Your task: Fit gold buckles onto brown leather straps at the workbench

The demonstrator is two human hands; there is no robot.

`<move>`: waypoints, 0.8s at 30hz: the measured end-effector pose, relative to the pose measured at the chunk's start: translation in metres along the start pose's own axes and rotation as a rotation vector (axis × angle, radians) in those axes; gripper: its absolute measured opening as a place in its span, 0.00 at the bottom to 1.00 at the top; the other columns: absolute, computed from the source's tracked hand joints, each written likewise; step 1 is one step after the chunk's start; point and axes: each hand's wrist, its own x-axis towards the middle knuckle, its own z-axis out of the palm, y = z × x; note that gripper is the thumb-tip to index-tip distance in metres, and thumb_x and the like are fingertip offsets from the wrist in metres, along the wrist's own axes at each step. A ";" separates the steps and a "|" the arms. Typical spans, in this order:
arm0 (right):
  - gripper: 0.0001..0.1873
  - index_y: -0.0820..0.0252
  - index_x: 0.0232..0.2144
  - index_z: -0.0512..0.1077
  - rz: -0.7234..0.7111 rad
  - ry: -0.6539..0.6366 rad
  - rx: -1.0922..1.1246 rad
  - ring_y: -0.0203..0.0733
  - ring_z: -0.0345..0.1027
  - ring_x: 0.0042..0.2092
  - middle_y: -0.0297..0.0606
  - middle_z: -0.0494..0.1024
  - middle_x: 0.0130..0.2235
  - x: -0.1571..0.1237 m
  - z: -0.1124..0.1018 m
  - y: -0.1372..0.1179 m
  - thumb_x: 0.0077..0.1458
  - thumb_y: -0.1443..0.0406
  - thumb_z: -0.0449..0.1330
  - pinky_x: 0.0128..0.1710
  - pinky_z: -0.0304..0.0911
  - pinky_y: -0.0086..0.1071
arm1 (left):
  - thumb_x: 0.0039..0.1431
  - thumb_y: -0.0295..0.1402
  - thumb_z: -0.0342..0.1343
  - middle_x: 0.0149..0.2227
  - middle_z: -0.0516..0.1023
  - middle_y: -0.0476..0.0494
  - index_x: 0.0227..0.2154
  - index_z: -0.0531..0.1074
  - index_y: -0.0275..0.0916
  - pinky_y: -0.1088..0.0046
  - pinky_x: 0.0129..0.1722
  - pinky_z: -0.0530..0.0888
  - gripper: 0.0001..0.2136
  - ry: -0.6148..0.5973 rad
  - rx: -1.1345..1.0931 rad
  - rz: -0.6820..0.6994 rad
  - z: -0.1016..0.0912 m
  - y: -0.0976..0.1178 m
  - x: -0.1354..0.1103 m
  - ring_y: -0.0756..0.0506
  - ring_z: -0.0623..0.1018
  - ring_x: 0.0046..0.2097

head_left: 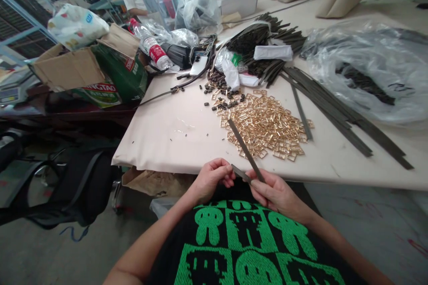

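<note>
A dark olive strap (245, 148) is pinched between the thumb and fingers of my right hand (274, 190), its long end slanting up over the table edge. The strap's short end bends toward my left hand (216, 177), whose thumb and forefinger close on its tip. Both hands are just in front of the table edge, above my lap. Beyond them lies a heap of gold rectangular buckles (267, 127). Small dark rolled loops (227, 103) sit at the heap's far left side. Whether a buckle is on the held strap I cannot tell.
Long dark strips (334, 111) lie on the table at right, beside a clear plastic bag (371, 71). A strip bundle (257, 38), a phone (198, 66) and a bottle (152, 46) are farther back. A green carton (96, 71) stands at left, above a black chair (73, 178).
</note>
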 end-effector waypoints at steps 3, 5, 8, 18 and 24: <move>0.24 0.59 0.40 0.65 -0.021 -0.014 0.031 0.28 0.44 0.18 0.22 0.60 0.18 0.002 0.001 0.002 0.55 0.47 0.62 0.18 0.36 0.26 | 0.49 0.41 0.65 0.24 0.75 0.49 0.26 0.69 0.35 0.79 0.24 0.66 0.15 -0.025 -0.025 -0.064 0.004 -0.008 0.005 0.55 0.71 0.23; 0.23 0.59 0.39 0.65 -0.038 -0.018 0.042 0.28 0.44 0.19 0.22 0.60 0.18 0.004 0.002 0.004 0.55 0.47 0.62 0.18 0.36 0.26 | 0.50 0.40 0.65 0.23 0.74 0.49 0.27 0.69 0.36 0.78 0.24 0.66 0.14 -0.030 0.008 -0.052 0.007 -0.012 0.007 0.54 0.71 0.23; 0.23 0.58 0.38 0.64 -0.054 -0.008 0.042 0.28 0.44 0.19 0.22 0.59 0.18 0.007 0.002 0.006 0.55 0.47 0.62 0.17 0.36 0.26 | 0.52 0.36 0.64 0.26 0.75 0.50 0.30 0.70 0.37 0.76 0.29 0.69 0.10 0.055 0.140 0.164 0.009 -0.010 0.007 0.52 0.73 0.28; 0.16 0.57 0.38 0.62 -0.204 0.107 -0.148 0.31 0.52 0.21 0.23 0.62 0.19 0.010 0.003 0.013 0.61 0.51 0.56 0.21 0.47 0.27 | 0.51 0.36 0.65 0.32 0.81 0.43 0.34 0.76 0.36 0.70 0.36 0.74 0.10 0.012 0.537 0.365 0.015 -0.007 -0.004 0.48 0.77 0.33; 0.13 0.56 0.33 0.62 -0.311 0.162 -0.553 0.35 0.58 0.22 0.27 0.64 0.20 0.006 0.001 0.010 0.66 0.55 0.48 0.26 0.56 0.31 | 0.51 0.41 0.65 0.30 0.81 0.43 0.30 0.77 0.35 0.71 0.36 0.72 0.13 0.006 0.269 0.195 0.018 -0.009 -0.001 0.48 0.76 0.31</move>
